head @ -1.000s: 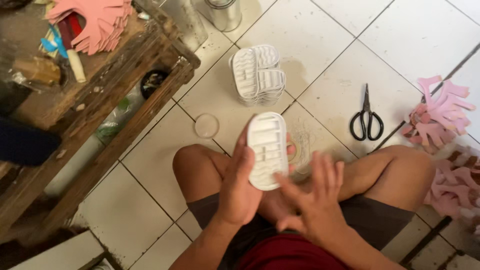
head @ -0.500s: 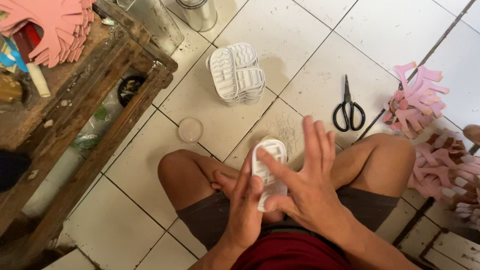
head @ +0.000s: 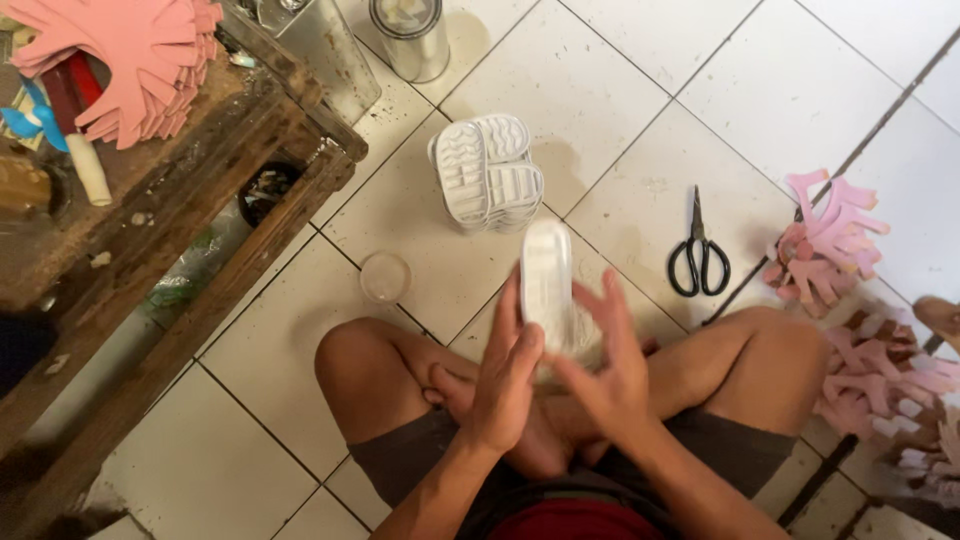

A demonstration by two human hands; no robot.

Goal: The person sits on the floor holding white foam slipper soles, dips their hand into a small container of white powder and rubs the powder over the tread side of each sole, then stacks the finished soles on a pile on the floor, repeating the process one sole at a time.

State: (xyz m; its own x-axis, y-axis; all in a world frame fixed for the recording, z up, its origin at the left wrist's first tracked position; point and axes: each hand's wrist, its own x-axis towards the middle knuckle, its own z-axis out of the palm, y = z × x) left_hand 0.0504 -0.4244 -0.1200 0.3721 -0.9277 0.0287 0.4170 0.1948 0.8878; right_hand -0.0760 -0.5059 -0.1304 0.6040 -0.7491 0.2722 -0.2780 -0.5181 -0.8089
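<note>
I sit cross-legged on a white tiled floor. My left hand (head: pixel 505 375) grips a white shoe sole (head: pixel 547 280) from its left side, holding it upright over my lap. My right hand (head: pixel 608 372) rests against the sole's right side with its fingers spread; the sole is blurred. A stack of more white shoe soles (head: pixel 487 170) lies on the floor just beyond the held one.
Black scissors (head: pixel 698 255) lie on the tile to the right, beside pink cut-out foam pieces (head: pixel 830 240). A small clear round lid (head: pixel 385 277) sits by my left knee. A low wooden bench (head: pixel 200 200) at left carries more pink cut-outs (head: pixel 130 50). A metal can (head: pixel 408 35) stands at the top.
The sole went from flat, tread up, to pressed down in my lap, and now stands upright between both hands. The view has shifted to the left.
</note>
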